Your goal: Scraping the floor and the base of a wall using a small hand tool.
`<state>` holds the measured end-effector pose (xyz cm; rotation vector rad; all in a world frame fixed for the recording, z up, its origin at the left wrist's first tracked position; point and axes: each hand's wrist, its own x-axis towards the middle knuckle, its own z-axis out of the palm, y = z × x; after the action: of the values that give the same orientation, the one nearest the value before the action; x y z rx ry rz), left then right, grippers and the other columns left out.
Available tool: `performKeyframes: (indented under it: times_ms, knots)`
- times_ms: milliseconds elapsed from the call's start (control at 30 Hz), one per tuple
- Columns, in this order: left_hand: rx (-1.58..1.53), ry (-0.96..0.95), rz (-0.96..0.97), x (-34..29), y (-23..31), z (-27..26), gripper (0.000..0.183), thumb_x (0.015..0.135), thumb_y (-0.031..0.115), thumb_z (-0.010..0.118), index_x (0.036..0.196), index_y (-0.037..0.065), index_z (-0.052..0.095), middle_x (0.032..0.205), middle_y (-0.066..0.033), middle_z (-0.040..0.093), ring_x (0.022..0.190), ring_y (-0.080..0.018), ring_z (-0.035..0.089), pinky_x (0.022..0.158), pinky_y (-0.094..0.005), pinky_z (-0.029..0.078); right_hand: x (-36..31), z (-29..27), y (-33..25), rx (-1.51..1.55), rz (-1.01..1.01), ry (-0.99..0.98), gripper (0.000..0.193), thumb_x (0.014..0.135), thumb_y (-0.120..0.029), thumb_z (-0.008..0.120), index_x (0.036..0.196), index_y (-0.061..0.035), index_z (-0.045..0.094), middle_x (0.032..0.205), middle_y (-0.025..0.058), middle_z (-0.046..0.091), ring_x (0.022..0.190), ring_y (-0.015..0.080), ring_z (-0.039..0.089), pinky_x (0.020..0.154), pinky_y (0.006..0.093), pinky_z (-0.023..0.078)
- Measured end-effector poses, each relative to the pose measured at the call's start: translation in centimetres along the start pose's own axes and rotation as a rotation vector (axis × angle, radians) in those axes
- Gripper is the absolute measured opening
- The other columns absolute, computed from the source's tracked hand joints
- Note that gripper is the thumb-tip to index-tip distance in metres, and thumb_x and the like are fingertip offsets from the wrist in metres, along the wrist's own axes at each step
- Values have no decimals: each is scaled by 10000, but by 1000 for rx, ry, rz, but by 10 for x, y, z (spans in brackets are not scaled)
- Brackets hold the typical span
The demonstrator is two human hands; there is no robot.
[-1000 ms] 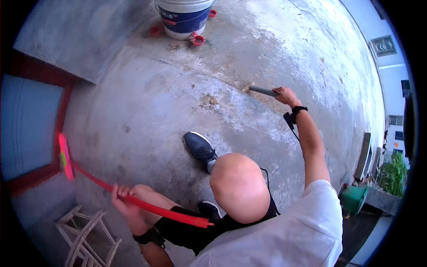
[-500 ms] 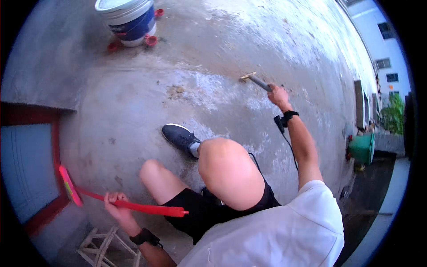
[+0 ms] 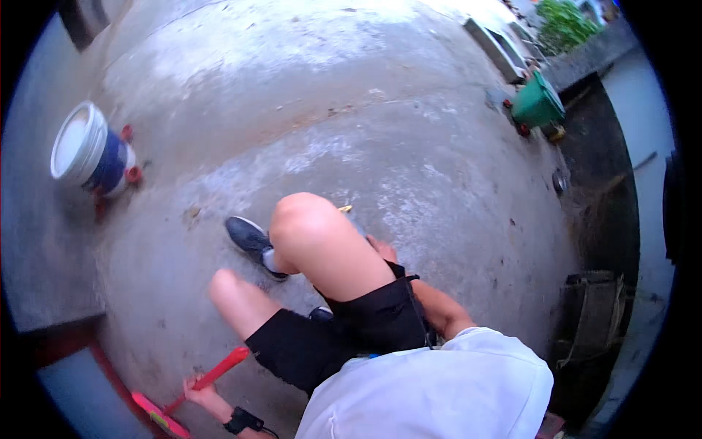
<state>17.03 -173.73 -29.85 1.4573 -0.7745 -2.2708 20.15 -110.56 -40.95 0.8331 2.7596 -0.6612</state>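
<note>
My left hand (image 3: 199,390), low at the left, is closed round the red handle of a long tool (image 3: 223,368). Its flat pink head (image 3: 156,414) has a yellow-green stripe and lies toward the doorway; its exact kind cannot be told. Beyond my raised right knee, my right hand (image 3: 383,249) is low by the concrete floor, fingers partly hidden by the thigh. It grips a short grey-handled T-shaped tool, of which mostly the pale yellow head (image 3: 345,208) shows past the leg. I squat with a dark shoe (image 3: 248,235) planted ahead.
A white and blue bucket (image 3: 110,162) with red wheels stands at the left. At the far right is a green bin (image 3: 538,101), with a leafy plant (image 3: 563,28) behind it. A red-framed doorway (image 3: 121,380) lies lower left, and a dark strip (image 3: 599,183) runs along the right wall.
My view has swung to the right. My right hand has drawn back from stretched-out reach to close behind my knee, bringing the grey-handled tool with it. My left hand still holds the red handle.
</note>
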Motion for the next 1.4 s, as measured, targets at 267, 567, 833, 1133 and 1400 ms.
performKeyframes:
  times_ms: [267, 567, 833, 1133, 1400]
  knots:
    - [-6, 53, -72, 116, -16, -66, 301, 784, 195, 514, 538, 195, 340, 489, 37, 381, 485, -154, 414, 545, -320, 391, 126, -14, -20, 67, -118, 32, 446, 808, -227, 536, 1237, -135, 455, 856, 238, 614, 828, 440, 598, 709, 536, 479]
    - [143, 72, -187, 89, -49, -9, 232, 781, 202, 558, 783, 170, 328, 738, 12, 371, 709, -198, 354, 670, -391, 311, 131, -53, -11, 194, -70, 221, 403, 828, -221, 566, 1215, -143, 482, 956, 204, 570, 837, 410, 591, 688, 514, 480]
    - [-645, 129, -720, -98, -40, 122, 736, 788, 128, 592, 1430, 117, 234, 1449, -104, 298, 1371, -303, 163, 1075, -624, 114, 34, -30, 49, 128, 185, 79, 494, 835, -198, 540, 1301, -128, 393, 940, 207, 555, 781, 403, 598, 646, 517, 490]
    - [614, -63, -399, -129, 15, 211, 226, 829, 217, 540, 864, 158, 324, 819, 1, 378, 778, -220, 333, 711, -422, 288, 159, -175, -26, 686, 533, 17, 342, 783, -245, 572, 1063, -49, 548, 976, 209, 631, 944, 410, 591, 800, 509, 467]
    - [988, -233, -511, -243, 58, 269, 350, 904, 302, 451, 576, 183, 421, 486, 68, 475, 450, -169, 436, 472, -310, 362, -88, -221, -18, 847, 1021, -200, 339, 750, -313, 640, 905, -12, 654, 862, 179, 661, 763, 310, 654, 670, 406, 513]
